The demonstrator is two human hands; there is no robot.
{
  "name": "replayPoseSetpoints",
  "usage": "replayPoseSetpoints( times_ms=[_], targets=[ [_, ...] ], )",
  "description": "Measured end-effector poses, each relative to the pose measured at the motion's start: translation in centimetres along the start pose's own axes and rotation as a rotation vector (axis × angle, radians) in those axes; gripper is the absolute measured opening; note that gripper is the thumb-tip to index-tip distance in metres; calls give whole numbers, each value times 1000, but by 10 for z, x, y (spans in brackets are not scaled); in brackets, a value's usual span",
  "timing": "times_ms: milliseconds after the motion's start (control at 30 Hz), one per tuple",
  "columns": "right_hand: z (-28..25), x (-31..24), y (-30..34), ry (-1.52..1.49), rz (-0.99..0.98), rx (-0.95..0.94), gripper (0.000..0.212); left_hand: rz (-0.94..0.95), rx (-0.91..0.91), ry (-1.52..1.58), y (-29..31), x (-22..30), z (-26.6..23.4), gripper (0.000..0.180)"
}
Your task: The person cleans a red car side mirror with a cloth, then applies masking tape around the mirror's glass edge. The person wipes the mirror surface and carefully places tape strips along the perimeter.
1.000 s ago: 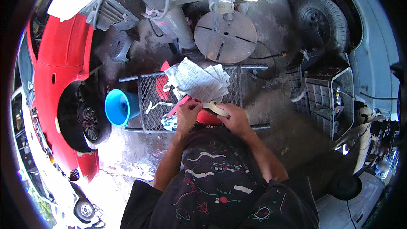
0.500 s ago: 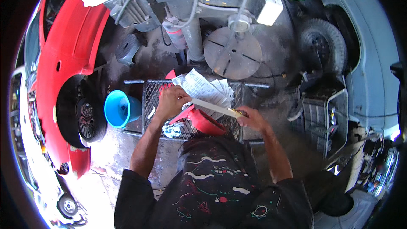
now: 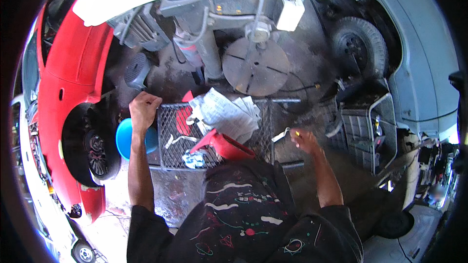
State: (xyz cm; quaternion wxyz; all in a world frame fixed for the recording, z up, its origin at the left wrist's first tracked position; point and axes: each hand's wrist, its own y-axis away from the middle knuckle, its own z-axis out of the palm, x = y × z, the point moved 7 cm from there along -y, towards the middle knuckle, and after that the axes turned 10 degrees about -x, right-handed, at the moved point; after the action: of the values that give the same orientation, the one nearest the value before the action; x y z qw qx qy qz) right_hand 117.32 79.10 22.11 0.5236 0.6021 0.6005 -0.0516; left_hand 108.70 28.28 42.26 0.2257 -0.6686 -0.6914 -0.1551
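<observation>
My left hand [image 3: 145, 110] is raised over the blue bucket at the left. Its fingers are pinched together, and I cannot make out anything between them. Out past the right side of the mesh-topped stand [image 3: 166, 161], my right hand [image 3: 304, 141] is closed around a small thing with a yellow part; its kind is unclear. A short white strip [image 3: 281, 135] sticks out from that hand. On the mesh, between my hands, sit a curved red part [image 3: 229, 147], a pile of newspaper sheets [image 3: 224, 115] and a crumpled white and blue piece [image 3: 194, 159].
The blue bucket [image 3: 125, 140] stands left of the stand. A grey stool [image 3: 137, 69] and a machine with a round slotted plate [image 3: 256, 65] are beyond. A red car [image 3: 73, 63] flanks the left; a crate [image 3: 360, 139] and grey-blue vehicle [image 3: 419, 58] the right.
The long white strip stretched between my hands is no longer there; a short one shows at my right hand. My left hand moved left and away, my right hand slightly right.
</observation>
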Motion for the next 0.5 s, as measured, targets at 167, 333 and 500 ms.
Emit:
replayPoseSetpoints(
  times_ms=[167, 333, 500],
  targets=[
    [-21, -52, 13, 33, -195, 112, 45, 475, -432, -224, 46, 20, 153, 22],
    [-38, -118, 11, 102, -172, -97, 42, 97, -1313, 5, 190, -1, 275, 69],
    [-59, -183, 6, 16, -183, -281, 43, -544, -1462, 620, 277, -39, 260, 67]
  ],
)
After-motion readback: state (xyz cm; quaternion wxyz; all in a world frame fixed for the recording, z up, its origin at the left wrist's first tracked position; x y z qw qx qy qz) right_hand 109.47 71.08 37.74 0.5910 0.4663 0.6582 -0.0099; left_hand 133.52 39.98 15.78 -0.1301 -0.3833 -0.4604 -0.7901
